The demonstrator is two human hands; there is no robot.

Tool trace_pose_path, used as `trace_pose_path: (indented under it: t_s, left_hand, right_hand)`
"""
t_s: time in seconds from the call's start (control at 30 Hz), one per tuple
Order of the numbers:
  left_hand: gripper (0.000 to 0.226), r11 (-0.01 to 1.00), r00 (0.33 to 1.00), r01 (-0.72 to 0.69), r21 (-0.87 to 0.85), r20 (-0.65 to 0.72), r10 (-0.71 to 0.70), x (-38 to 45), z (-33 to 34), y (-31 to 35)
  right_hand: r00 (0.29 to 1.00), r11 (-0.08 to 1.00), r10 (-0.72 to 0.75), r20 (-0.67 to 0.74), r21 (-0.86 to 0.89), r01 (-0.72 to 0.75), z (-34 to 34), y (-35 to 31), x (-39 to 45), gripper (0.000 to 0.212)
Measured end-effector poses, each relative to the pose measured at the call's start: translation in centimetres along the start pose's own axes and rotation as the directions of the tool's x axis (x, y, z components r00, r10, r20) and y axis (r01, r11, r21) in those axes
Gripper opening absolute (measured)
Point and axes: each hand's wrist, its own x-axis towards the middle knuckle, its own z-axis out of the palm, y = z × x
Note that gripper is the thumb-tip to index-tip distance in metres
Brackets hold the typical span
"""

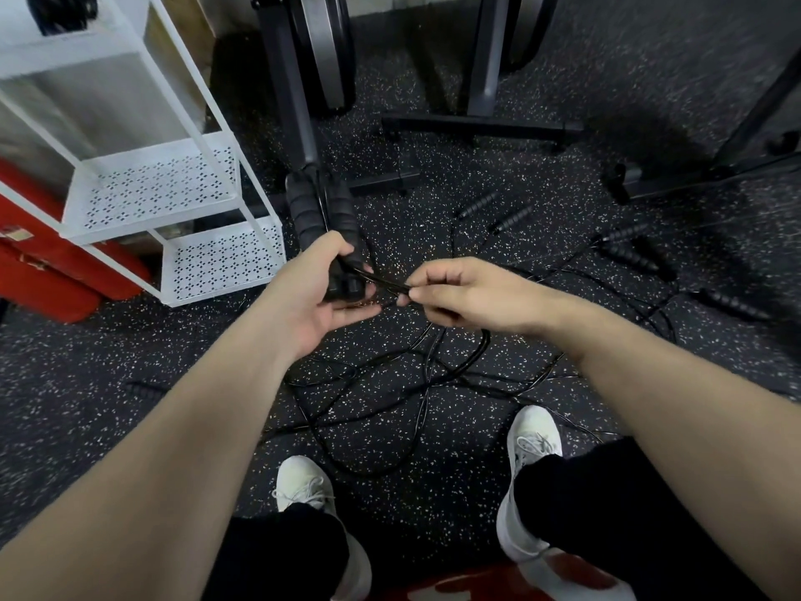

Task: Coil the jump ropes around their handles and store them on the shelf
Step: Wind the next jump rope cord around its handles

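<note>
Fingers point(346, 312) of the left hand point(316, 297) curl round a pair of black handles point(323, 219) at centre; the right hand point(459, 292) pinches the rope point(385, 283) between them. More handles point(511, 218) lie at two o'clock, the white shelf point(151, 184) at ten.

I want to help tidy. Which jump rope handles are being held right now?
The pair of handles by the white shelf, gripped together in the left hand. The other handles lie loose on the floor, right.

The left hand point(320, 292) holds two black jump rope handles point(323, 223) together. The right hand point(459, 292) pinches the thin black rope point(385, 283) beside them.
</note>
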Motion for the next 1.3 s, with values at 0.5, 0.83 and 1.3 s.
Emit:
trace_pose_path:
  t_s: [0.5,0.83,1.3]
  left_hand:
    - [0.011,0.966,0.992,0.053,-0.252,0.124,-0.022,-0.6,0.2,1.1]
    - [0.026,0.934,0.973,0.106,-0.341,0.230,-0.026,-0.4,-0.9,1.4]
    - [0.052,0.964,0.844,0.216,0.154,0.466,-0.264,-2.8,0.6,0.4]
  right_hand:
    - [0.999,0.996,0.045,0.000,0.073,-0.045,-2.8,1.7,-1.1,0.023]
    - [1.000,0.994,0.030,0.007,0.108,-0.031,-3.9,2.0,-1.6,0.024]
    - [0.950,0.942,0.248,-0.190,-0.182,-0.283,-4.0,2.2,-1.0,0.030]
